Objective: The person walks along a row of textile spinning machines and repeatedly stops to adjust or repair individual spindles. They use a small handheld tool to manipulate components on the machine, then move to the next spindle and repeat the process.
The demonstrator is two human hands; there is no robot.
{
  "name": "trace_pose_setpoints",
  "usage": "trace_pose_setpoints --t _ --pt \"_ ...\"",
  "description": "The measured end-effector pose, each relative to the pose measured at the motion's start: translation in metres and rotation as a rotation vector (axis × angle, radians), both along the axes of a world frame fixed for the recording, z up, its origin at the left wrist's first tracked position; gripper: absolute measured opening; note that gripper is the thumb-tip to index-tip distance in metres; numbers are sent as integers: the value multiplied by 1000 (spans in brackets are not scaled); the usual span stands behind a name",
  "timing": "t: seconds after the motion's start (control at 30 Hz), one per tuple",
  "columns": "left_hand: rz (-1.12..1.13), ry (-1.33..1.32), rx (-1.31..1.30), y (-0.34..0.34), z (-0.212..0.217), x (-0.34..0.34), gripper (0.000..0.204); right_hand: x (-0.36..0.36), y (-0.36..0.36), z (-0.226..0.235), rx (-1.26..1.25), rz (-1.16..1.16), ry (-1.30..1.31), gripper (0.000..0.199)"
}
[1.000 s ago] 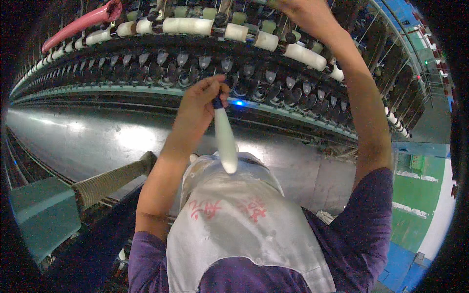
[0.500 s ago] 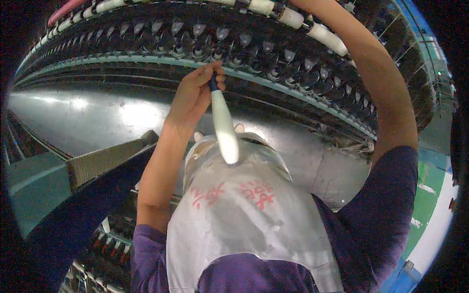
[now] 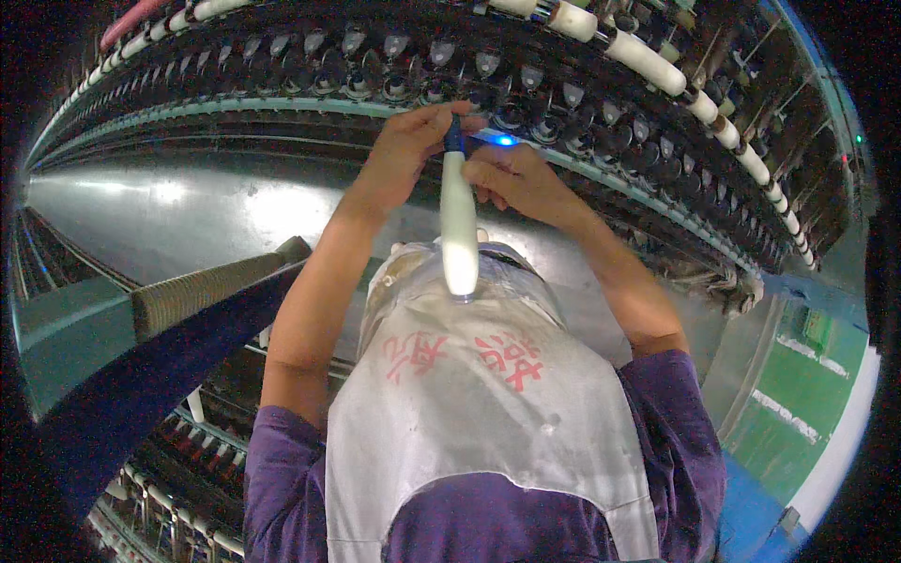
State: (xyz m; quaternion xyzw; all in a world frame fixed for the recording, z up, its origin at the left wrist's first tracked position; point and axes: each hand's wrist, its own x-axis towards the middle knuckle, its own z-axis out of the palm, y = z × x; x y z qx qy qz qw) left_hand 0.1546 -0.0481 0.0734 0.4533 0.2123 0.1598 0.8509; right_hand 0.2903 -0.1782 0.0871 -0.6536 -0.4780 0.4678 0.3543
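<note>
My left hand [image 3: 405,148] grips the blue top end of a white yarn bobbin [image 3: 458,225], which hangs down toward my chest. My right hand [image 3: 514,178] is beside it, fingers pinched at the bobbin's top, close under a small blue light [image 3: 505,141] on the spinning frame. Whether the right hand holds a thread I cannot tell. Both hands are up against the row of dark spindle holders [image 3: 413,80].
A long spinning machine curves across the top, with white roving bobbins [image 3: 648,64] along its upper rail and a shiny metal panel [image 3: 188,211] below. A ribbed hose [image 3: 202,293] lies at the left. I wear a white apron [image 3: 479,403]. Green floor [image 3: 798,394] shows at right.
My right hand came down from the upper rail of white bobbins to the top of the held bobbin. The view tilted and moved closer to the spindle row.
</note>
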Motion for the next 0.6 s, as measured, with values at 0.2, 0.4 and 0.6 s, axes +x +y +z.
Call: trace_pose_setpoints --t 0.2,0.4,0.6 --pt "113 118 227 -20 -5 20 29 -6 -7 6 216 -99 -80 24" --pt "237 54 -93 -36 -15 26 23 1 -12 7 331 -207 -325 12" --pt "-79 -33 -561 -47 0 10 26 20 -16 -13 493 -298 -871 10"
